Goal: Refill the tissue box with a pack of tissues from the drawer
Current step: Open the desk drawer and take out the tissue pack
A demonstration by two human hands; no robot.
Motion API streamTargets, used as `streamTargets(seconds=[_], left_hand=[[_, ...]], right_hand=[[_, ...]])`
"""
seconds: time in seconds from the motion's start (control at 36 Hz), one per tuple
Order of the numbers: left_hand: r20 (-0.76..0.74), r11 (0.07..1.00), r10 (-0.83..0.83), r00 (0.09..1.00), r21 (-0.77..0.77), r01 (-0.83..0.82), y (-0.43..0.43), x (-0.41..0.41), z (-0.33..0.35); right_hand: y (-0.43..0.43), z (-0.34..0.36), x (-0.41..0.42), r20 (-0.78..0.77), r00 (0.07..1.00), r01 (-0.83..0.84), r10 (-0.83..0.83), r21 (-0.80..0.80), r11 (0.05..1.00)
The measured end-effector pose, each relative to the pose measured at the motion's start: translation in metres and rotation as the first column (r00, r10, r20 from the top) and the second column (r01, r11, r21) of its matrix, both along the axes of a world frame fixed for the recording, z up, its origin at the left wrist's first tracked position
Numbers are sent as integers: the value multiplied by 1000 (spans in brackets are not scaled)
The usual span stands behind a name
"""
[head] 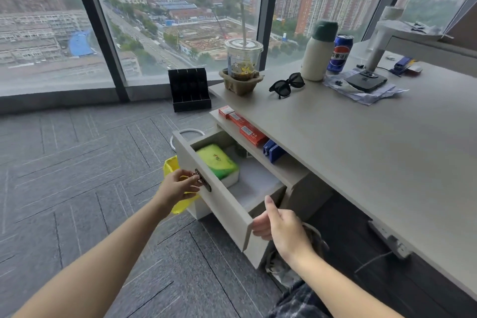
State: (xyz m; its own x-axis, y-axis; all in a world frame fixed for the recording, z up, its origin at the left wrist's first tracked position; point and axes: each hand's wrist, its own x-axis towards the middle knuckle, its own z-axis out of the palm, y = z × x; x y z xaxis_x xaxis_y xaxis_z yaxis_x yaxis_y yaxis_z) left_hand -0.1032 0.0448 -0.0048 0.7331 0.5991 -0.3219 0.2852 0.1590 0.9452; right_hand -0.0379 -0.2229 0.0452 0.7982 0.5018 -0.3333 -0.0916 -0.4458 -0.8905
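The drawer [227, 196] stood pulled out beneath the desk [361, 142], so its contents lay open to reach. The left hand [178, 184] pinched the metal pull [202, 180] on the drawer front, while the right hand [280, 227] clasped the front's near corner, thumb raised, likely to steady it. The green tissue pack [216, 160] lay at the drawer's far end, seemingly in a white holder.

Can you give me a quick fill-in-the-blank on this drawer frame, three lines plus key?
1. The drawer stands ____.
2. The left hand pinches the drawer's ____.
3. The tissue pack in the drawer is green and ____.
4. The right hand holds the drawer front's near ____.

Missing words: open; handle; yellow; corner
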Motion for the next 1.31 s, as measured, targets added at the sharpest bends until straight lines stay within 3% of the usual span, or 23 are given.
streamTargets(seconds=[0.17, 0.22, 0.28, 0.33, 0.39, 0.47, 0.56, 0.67, 0.78, 0.83, 1.03, 1.31], left_hand=[[-93, 997, 32, 995, 73, -25, 9, -28, 3], [-97, 979, 135, 986, 169, -118, 14, -34, 8], [-33, 895, 267, 963, 379, -235, 18, -37, 21], [64, 786, 275, 959, 559, -263, 23, -33, 41], [114, 685, 175, 978, 699, -204, 26, -20, 64], [2, 533, -17, 1000, 846, 7, 29, 11, 91], [-259, 507, -128, 957, 813, 287, 30, 48, 98], [-583, 411, -103, 806, 713, 568, 39, 80, 84], [-781, 369, -73, 620, 557, 744, 43, 86, 62], [-802, 365, -84, 591, 527, 767, 43, 86, 56], [-774, 453, -96, 626, 526, 720, 44, 87, 58], [-662, 499, -97, 743, 613, 612, 41, 79, 64]], right_hand=[[13, 5, -16, 8, 993, -114, 114, -48, 992], [18, 10, -18, 12, 989, -149, 150, -61, 987], [27, 17, -16, 20, 988, -154, 156, -63, 986], [39, 21, -9, 9, 991, -133, 133, -17, 991], [56, 25, 2, -23, 995, -100, 101, 46, 994], [84, 24, 17, -161, 987, 0, 22, 135, 991], [113, 11, 26, -353, 933, 126, -66, 149, 981], [139, -12, 27, -588, 790, 283, -172, 100, 954], [154, -31, 28, -656, 730, 298, -189, 58, 953], [159, -38, 27, -644, 741, 283, -193, 38, 958], [171, -63, 29, -608, 751, 323, -258, -2, 946], [178, -86, 33, -586, 731, 450, -351, 27, 892]])
